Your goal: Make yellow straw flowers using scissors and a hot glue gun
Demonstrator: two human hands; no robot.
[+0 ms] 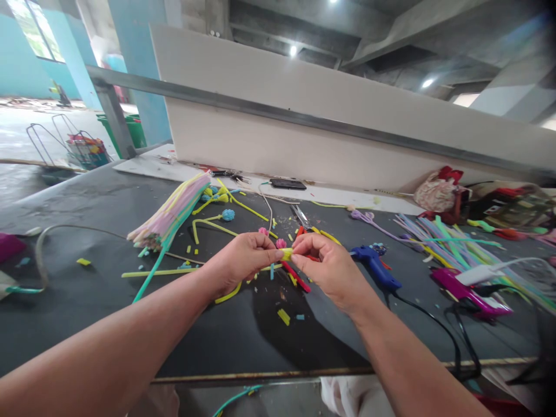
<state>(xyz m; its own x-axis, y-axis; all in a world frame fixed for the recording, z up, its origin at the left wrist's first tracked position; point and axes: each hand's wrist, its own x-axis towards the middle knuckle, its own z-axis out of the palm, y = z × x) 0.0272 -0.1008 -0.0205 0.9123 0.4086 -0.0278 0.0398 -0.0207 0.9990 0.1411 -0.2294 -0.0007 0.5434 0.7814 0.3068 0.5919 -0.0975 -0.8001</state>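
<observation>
My left hand (243, 260) pinches one end of a short yellow fuzzy piece (286, 253), which looks like cut chenille stem. At its other end, the fingertips of my right hand (328, 269) are closed on it too. Both hands are above the dark table (208, 350). Small pink fuzzy balls (281, 244) lie just behind the fingers. Under my right hand run red handle-like lengths (296, 277), and metal blades (300, 216) show beyond it; whether they are one tool is hidden. Yellow cut bits (284, 317) lie in front of the hands.
On the left lies a bundle of pink, yellow and green stems (171, 211), near a blue fuzzy ball (228, 215). A blue glue gun (377, 266) and a magenta glue gun (471, 294) with cords are on the right. A white panel (278, 139) stands behind.
</observation>
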